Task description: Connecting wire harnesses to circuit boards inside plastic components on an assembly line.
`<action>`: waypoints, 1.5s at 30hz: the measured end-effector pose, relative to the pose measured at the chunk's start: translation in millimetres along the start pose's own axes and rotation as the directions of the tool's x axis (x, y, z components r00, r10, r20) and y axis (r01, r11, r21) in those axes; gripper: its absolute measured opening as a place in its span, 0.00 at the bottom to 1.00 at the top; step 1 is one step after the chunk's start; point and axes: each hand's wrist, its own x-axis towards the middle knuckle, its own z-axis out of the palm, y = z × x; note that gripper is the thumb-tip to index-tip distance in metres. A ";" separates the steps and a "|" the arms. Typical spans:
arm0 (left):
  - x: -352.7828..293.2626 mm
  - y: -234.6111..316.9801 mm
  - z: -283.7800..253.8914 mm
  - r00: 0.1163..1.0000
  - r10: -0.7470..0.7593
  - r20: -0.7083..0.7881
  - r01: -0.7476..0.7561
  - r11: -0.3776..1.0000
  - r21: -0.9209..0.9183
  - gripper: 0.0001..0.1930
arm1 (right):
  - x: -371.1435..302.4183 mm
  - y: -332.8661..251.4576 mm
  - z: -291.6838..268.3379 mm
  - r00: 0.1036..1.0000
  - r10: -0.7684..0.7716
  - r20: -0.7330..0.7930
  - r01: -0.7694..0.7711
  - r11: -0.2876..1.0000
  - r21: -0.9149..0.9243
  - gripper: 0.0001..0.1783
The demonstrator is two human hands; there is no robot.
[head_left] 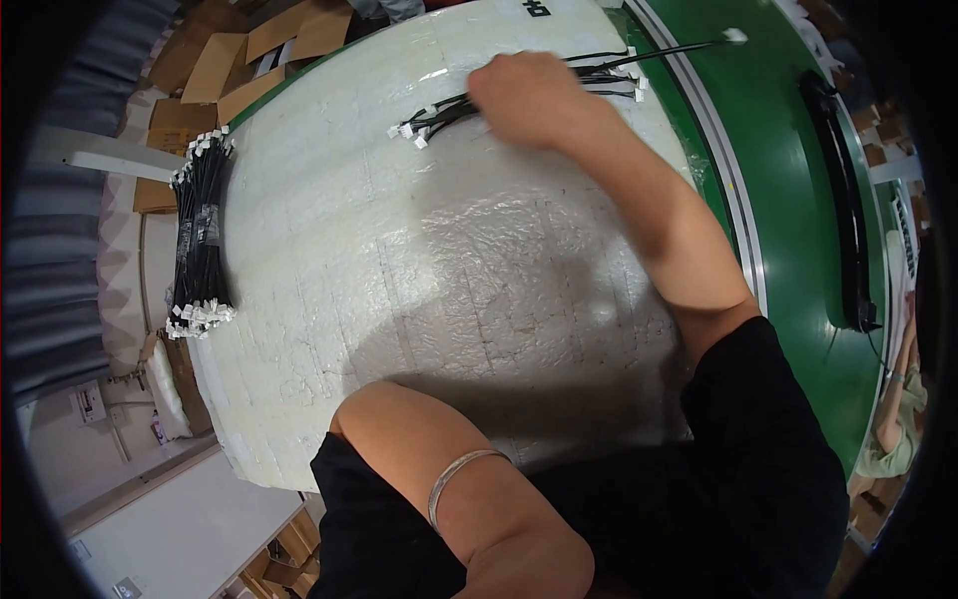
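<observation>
My right hand (529, 98) is at the far side of the padded table, its fingers curled over a small bunch of black cables (449, 110) with white connectors at both ends. The fingertips are hidden beneath the hand. One black cable (664, 50) sticks out to the right, past the table's edge, ending in a white connector (735, 36). Bent back toward my body, my left hand (534, 564) shows only its back at the lower edge, behind a silver bangle (449, 484). Its fingers are out of sight.
A thick taped bundle of black cables (205, 240) lies at the table's left edge. The table has a wrinkled plastic cover (299, 280). To the right runs a green surface (788, 200) with a metal rail (733, 180) and a long black strip (848, 200). Open cardboard boxes (235, 70) stand far left.
</observation>
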 end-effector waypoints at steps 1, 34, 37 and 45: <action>-1.6 0.1 0.4 1.000 0.003 0.009 -0.003 1.000 0.010 0.19 | -1.3 9.6 -2.0 0.996 0.090 -0.025 -0.091 0.995 -0.046 0.11; -5.9 -27.4 -62.8 0.724 -0.472 0.504 -0.112 0.640 0.760 0.20 | 4.9 51.4 -18.5 0.995 0.092 -0.049 -0.086 0.990 0.116 0.11; 0.2 -80.5 -120.5 0.540 -0.665 0.516 -0.377 0.357 0.854 0.24 | -14.6 75.1 -41.2 0.984 0.179 -0.005 -0.174 0.966 0.191 0.12; -19.6 -111.9 -208.3 0.456 -0.889 -0.023 0.070 0.010 0.998 0.06 | -8.4 76.8 -42.6 0.910 0.412 -0.040 -0.384 0.876 0.290 0.13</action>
